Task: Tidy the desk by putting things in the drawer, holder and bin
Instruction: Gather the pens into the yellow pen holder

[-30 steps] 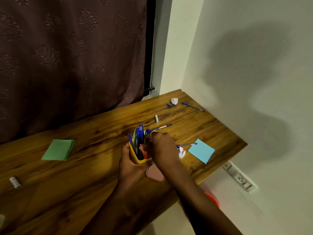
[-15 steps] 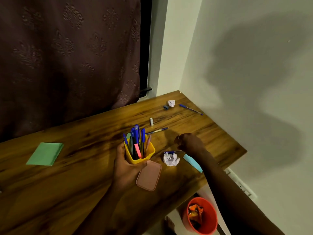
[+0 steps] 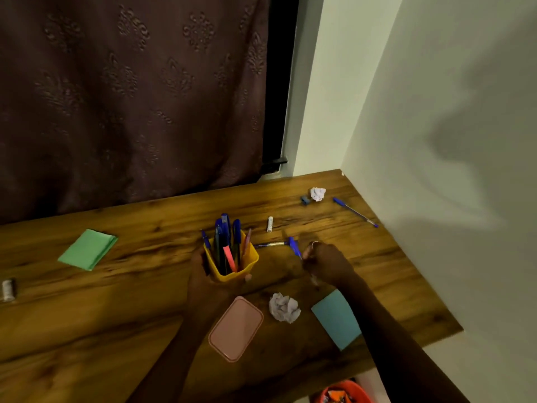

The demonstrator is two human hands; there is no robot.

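My left hand (image 3: 207, 282) grips the yellow pen holder (image 3: 232, 263), which stands on the wooden desk (image 3: 130, 301) and holds several blue pens and a pink one. My right hand (image 3: 327, 264), to the holder's right, is closed on a blue-capped pen (image 3: 295, 248) that points up and left, lifted off the desk. Another pen (image 3: 270, 244) lies on the desk between the holder and that hand. A third blue pen (image 3: 355, 212) lies near the wall at the far right.
A pink case (image 3: 236, 328), a crumpled paper ball (image 3: 284, 307) and a blue note pad (image 3: 337, 318) lie at the front. A green pad (image 3: 87, 249), small white tube (image 3: 270, 224), second paper ball (image 3: 317, 194) and eraser (image 3: 305, 200) lie further off. An orange bin (image 3: 343, 394) stands below the desk edge.
My right hand left the holder, went right to the pen beside the blue pad, and has now lifted that pen. The left hand stayed on the holder.
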